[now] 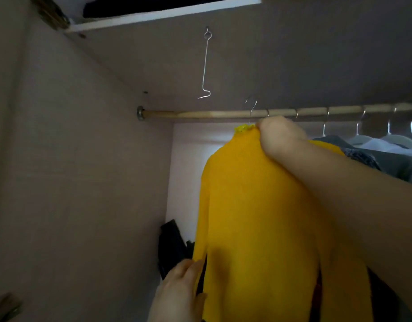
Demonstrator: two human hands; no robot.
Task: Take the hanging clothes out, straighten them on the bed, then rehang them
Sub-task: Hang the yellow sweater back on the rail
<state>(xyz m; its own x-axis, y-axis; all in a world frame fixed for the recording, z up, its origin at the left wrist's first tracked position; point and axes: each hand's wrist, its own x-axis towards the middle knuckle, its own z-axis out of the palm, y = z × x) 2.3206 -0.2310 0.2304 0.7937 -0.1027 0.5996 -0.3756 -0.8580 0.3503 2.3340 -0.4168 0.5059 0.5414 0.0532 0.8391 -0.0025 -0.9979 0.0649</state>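
Note:
A yellow knitted garment (253,205) hangs on a thin wire hanger whose hook (252,108) sits at the wooden rail (200,114), blurred, so I cannot tell if it rests on it. My right hand (279,135) grips the garment at its neck, just below the rail. My left hand (179,291) holds the garment's lower left edge, fingers curled around the fabric. The hanger's body is hidden inside the garment.
Grey and white clothes (374,145) on several hangers fill the rail to the right. A loose wire hook (206,66) dangles from the shelf underside. The wardrobe's side wall (72,170) stands close on the left. A dark item (172,247) lies low behind the garment.

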